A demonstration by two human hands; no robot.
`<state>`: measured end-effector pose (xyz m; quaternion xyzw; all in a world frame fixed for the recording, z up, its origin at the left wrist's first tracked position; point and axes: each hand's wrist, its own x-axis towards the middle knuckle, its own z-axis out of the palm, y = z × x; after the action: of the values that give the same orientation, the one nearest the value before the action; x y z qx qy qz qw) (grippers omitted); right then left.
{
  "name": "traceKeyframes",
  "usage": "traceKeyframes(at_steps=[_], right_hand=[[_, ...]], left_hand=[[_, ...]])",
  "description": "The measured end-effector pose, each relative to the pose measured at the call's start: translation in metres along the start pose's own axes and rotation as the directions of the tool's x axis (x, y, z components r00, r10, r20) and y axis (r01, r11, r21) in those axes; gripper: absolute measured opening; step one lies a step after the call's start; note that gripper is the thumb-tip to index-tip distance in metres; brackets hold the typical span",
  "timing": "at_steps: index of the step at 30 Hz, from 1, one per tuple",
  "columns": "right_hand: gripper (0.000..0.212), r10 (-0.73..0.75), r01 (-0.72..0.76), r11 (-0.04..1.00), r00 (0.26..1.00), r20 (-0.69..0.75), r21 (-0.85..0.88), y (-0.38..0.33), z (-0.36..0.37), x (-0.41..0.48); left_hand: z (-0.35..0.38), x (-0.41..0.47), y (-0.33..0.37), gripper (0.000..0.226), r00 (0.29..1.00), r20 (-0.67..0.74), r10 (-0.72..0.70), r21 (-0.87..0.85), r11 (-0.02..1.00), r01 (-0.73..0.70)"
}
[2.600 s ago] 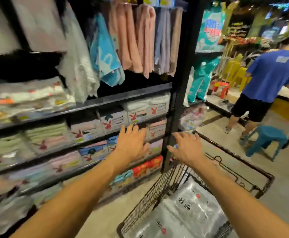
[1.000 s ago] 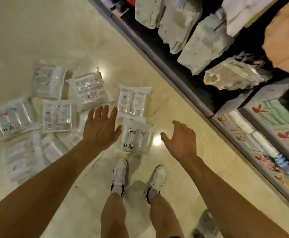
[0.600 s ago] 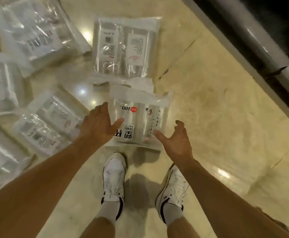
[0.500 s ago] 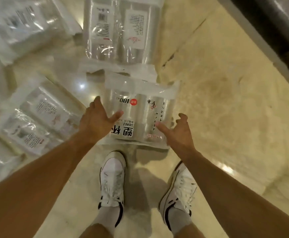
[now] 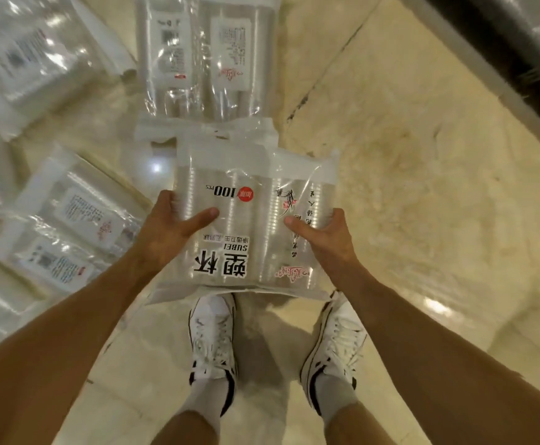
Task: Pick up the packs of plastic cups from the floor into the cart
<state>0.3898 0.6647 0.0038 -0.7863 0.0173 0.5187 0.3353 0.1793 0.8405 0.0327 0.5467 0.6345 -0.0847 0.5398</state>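
A pack of plastic cups (image 5: 246, 226) sits above the shoes, left hand (image 5: 169, 229) and right hand (image 5: 323, 239) gripping its sides, thumbs on top; more packs (image 5: 66, 226) lie on the floor (image 5: 423, 187); pickup step, next carrying it to the unseen cart

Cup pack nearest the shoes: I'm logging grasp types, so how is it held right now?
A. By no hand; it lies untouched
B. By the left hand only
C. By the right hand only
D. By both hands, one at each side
D: the left hand and the right hand each hold one side of the cup pack, with both thumbs lying on its top face.
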Motion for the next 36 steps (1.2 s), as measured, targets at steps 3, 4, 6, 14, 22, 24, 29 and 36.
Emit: traceKeyframes(at_steps=[3, 4, 6, 14, 22, 24, 29, 36], right_hand=[[0.076, 0.027, -0.028, 0.998, 1.000, 0.011, 0.061, -0.043, -0.038, -0.078], [0.071, 0.025, -0.025, 0.996, 1.000, 0.002, 0.081, -0.059, -0.054, -0.108], [0.069, 0.013, -0.011, 0.993, 1.000, -0.018, 0.115, -0.090, -0.089, -0.169], [0.063, -0.069, 0.109, 0.973, 0.978, -0.197, 0.203, -0.220, -0.207, -0.421], [0.095, -0.067, 0.196, 0.923, 0.929, -0.364, 0.332, -0.245, -0.297, -0.633], [0.099, -0.053, 0.221, 0.900, 0.910, -0.411, 0.374, -0.238, -0.322, -0.680], [0.069, 0.030, 0.275, 0.843, 0.834, -0.551, 0.463, -0.201, -0.388, -0.777], [0.086, 0.192, 0.368, 0.767, 0.651, -0.734, 0.526, -0.086, -0.479, -0.852]], left_hand=[[-0.026, -0.070, 0.050, 0.097, 0.999, 0.024, 0.032, -0.039, 0.999, -0.031], [-0.034, -0.098, 0.071, 0.099, 0.999, 0.031, 0.043, -0.039, 0.998, -0.042], [-0.049, -0.152, 0.115, 0.094, 0.995, 0.064, 0.074, -0.070, 0.995, -0.069], [-0.113, -0.372, 0.297, 0.082, 0.951, 0.177, 0.254, -0.049, 0.967, -0.249], [-0.142, -0.574, 0.414, 0.049, 0.833, 0.369, 0.411, 0.046, 0.887, -0.459], [-0.132, -0.619, 0.430, 0.036, 0.785, 0.438, 0.439, 0.059, 0.857, -0.512], [-0.063, -0.706, 0.474, 0.038, 0.635, 0.608, 0.477, 0.068, 0.765, -0.641], [0.094, -0.828, 0.505, 0.024, 0.339, 0.837, 0.430, 0.022, 0.593, -0.805]])
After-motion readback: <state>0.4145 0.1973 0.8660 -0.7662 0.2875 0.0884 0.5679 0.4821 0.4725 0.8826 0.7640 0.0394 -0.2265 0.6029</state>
